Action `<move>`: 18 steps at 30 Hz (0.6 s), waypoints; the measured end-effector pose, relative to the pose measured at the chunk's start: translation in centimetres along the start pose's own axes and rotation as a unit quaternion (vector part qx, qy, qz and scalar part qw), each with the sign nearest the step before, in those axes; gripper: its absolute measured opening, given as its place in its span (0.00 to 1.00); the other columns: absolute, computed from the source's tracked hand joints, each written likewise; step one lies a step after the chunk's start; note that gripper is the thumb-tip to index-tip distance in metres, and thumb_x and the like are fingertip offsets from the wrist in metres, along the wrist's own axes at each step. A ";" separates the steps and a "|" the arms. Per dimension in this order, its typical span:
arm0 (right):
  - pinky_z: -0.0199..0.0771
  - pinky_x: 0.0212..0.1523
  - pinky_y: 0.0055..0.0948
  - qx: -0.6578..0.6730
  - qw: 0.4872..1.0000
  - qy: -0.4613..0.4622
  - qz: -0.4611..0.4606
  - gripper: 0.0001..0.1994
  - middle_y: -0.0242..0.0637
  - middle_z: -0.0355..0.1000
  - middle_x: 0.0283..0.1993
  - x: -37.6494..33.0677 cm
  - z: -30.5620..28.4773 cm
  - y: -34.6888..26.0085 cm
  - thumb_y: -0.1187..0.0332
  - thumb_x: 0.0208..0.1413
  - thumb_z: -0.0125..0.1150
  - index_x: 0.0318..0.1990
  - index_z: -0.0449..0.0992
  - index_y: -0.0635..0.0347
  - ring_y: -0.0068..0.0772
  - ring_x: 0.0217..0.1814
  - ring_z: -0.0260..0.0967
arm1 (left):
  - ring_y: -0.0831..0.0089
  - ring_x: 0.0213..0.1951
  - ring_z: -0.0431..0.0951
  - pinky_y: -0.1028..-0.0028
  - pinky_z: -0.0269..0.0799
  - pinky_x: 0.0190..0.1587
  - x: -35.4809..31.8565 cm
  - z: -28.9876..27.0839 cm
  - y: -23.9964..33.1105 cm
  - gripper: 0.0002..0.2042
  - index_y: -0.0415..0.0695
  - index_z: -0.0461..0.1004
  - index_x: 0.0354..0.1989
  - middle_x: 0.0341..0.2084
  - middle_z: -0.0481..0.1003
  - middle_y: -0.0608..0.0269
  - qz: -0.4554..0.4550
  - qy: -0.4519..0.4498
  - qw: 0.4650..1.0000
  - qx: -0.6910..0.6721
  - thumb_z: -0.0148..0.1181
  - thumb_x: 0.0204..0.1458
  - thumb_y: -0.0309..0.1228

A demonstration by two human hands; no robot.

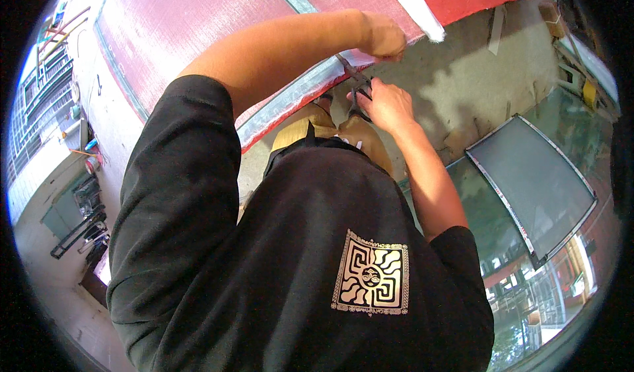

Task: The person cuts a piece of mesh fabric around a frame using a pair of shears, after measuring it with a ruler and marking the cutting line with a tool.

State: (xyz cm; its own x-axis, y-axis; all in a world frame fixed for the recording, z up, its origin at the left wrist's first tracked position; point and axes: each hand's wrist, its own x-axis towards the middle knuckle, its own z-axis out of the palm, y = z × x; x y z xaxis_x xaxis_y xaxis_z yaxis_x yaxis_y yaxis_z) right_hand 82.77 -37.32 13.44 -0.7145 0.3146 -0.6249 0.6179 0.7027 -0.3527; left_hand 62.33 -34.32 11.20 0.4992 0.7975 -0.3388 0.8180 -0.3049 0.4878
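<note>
1 tool (pixel 357 75), probably scissors, lies in right grip (pixel 388 105).

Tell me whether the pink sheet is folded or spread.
Spread: the pink sheet stretches broadly across the upper left of the view, its wide face showing no large fold.

From here I count two hands (pixel 391 106), one pair of scissors (pixel 357 77), one grey framed panel (pixel 538 180) and one black shirt (pixel 277 253).
</note>
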 end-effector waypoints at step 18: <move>0.79 0.55 0.57 -0.023 0.999 0.018 -0.020 0.23 0.50 0.84 0.52 2.4 1.9 0.2 0.55 0.60 0.64 0.61 0.79 0.51 0.62 0.56 0.79 | 0.56 0.47 0.89 0.58 0.85 0.48 1.0 2.8 6.3 0.12 0.41 0.88 0.44 0.43 0.87 0.49 -0.256 0.114 0.960 -0.022 0.59 0.60 0.30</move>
State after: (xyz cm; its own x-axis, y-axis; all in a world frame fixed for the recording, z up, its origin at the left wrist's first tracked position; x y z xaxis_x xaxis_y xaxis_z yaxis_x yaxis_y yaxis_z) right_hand 81.84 -37.64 10.51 -0.7504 0.3065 -0.5856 0.5728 0.7436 -0.3449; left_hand 68.79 -36.88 11.63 -0.0453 0.9319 -0.3599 0.9241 0.1759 0.3392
